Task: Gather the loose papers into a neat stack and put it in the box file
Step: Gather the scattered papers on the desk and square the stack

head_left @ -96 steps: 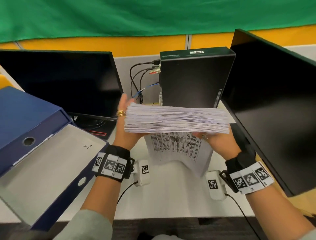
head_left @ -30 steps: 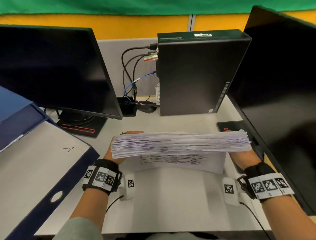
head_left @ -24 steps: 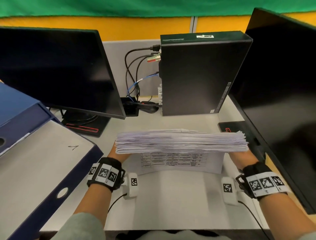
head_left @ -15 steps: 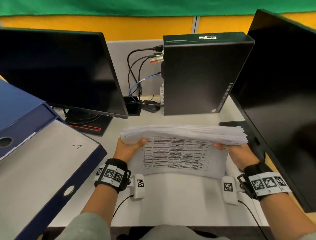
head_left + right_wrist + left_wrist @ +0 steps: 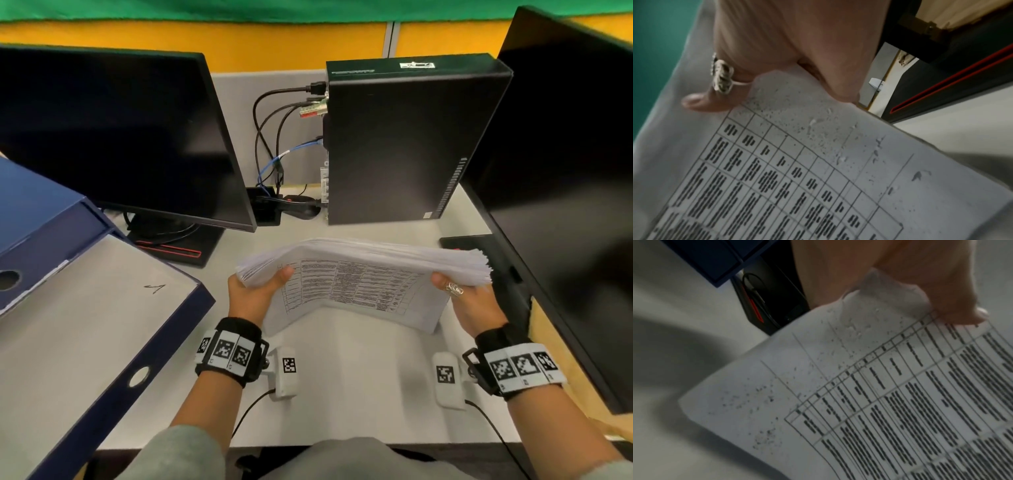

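A thick stack of white papers point(image 5: 363, 274) with printed tables is held between both hands, its near edge resting on the white desk point(image 5: 359, 394) and its printed face tipped toward me. My left hand point(image 5: 255, 291) grips the left end, thumb on the printed page point(image 5: 890, 402). At the right end my right hand point(image 5: 469, 301), with a ring on the thumb, grips the stack point(image 5: 797, 170) the same way. The blue box file point(image 5: 96, 329) lies open at the left, its grey inside showing.
A black monitor point(image 5: 113, 137) stands behind the box file and another point(image 5: 565, 171) lines the right side. A black computer case point(image 5: 404, 144) with cables point(image 5: 274, 144) stands at the back. A monitor foot point(image 5: 171, 246) lies beside the file.
The stack has come down from mid-air onto the desk. Over the last second it has tipped from edge-on to show its printed face, thumbs now on that page.
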`<state>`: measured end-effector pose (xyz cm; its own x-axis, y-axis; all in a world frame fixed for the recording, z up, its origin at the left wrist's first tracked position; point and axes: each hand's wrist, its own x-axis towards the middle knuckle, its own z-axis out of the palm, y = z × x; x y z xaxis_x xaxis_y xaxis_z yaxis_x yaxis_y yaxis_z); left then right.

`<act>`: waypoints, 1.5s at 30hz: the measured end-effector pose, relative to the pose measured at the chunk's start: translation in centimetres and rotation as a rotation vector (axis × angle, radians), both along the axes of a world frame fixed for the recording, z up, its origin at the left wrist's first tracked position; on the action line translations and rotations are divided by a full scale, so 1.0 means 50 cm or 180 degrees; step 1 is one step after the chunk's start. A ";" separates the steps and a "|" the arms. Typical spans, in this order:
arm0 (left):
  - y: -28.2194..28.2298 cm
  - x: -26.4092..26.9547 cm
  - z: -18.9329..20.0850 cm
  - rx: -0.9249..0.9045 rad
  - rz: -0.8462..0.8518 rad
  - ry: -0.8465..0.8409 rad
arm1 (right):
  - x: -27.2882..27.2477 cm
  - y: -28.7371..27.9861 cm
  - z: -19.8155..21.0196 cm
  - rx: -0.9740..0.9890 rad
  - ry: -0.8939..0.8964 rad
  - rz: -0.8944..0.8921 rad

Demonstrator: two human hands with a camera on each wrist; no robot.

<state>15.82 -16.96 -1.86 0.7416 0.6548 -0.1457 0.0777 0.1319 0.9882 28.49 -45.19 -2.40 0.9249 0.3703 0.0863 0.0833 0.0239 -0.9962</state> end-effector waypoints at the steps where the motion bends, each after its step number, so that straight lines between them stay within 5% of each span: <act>1: 0.005 -0.002 0.005 0.0117 -0.0075 -0.0031 | 0.001 -0.002 0.004 0.0059 0.0002 0.0034; 15: 0.036 -0.004 -0.007 0.0543 -0.0696 0.0206 | 0.010 -0.017 -0.031 -0.0188 -0.0089 0.0101; 22: 0.037 0.016 -0.005 0.0374 -0.0528 0.0260 | 0.013 -0.008 0.015 -0.0356 -0.0347 -0.0362; 28: 0.005 0.041 -0.013 -0.0221 0.0307 0.0177 | 0.002 0.031 0.149 -0.0597 -0.0856 -0.0409; 32: -0.044 0.033 0.027 0.0355 0.0641 -0.0075 | -0.005 0.057 0.232 -0.1134 -0.1518 -0.0587; 36: -0.097 0.021 0.097 0.1779 0.1180 -0.0408 | -0.014 0.088 0.298 -0.1505 -0.2050 -0.0823; 40: -0.108 0.044 0.183 0.2819 0.0091 -0.1111 | -0.029 0.133 0.322 -0.2357 -0.3179 -0.1156; 43: -0.093 0.082 0.222 0.2031 -0.1209 -0.0828 | -0.044 0.166 0.316 -0.2961 -0.3732 -0.0889; 45: -0.086 0.100 0.217 0.2192 -0.1570 -0.0394 | -0.051 0.184 0.307 -0.3218 -0.3769 -0.0579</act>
<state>20.80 -21.25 8.99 0.9493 0.1659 0.2669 -0.1453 -0.5214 0.8408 25.95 -35.99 12.93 0.5505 0.6168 0.5626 0.7273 -0.6851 0.0394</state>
